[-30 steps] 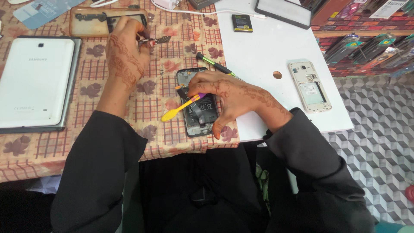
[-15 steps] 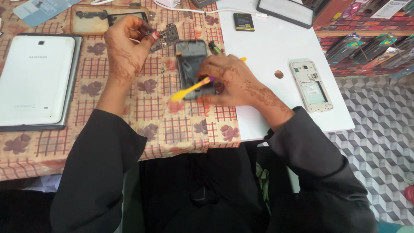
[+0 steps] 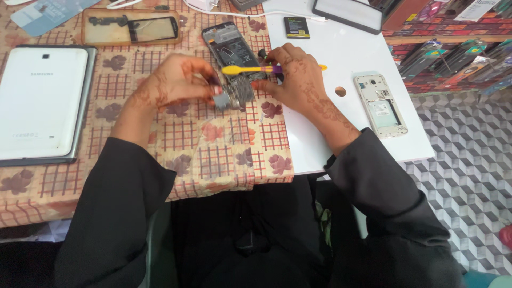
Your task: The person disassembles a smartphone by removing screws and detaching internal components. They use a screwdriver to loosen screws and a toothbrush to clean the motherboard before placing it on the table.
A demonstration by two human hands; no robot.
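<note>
An opened dark phone (image 3: 230,50) lies face down on the patterned tablecloth (image 3: 224,149), its insides showing. My left hand (image 3: 178,82) pinches a small grey circuit part (image 3: 237,96) at the phone's lower end. My right hand (image 3: 296,80) rests at the phone's right edge and holds a yellow plastic pry tool (image 3: 246,69) with a purple band, lying across the phone. Both sleeves are black.
A white tablet (image 3: 40,101) lies at the left. A clear case holding a black front glass (image 3: 130,29) sits at the back. On the white board (image 3: 346,106) lie a white phone frame (image 3: 381,104), a small battery (image 3: 297,26) and a dark screen (image 3: 349,13).
The phone has shifted from near the table's front edge toward the back. My left hand came down from the back to the phone's lower end; my right hand followed with the pry tool.
</note>
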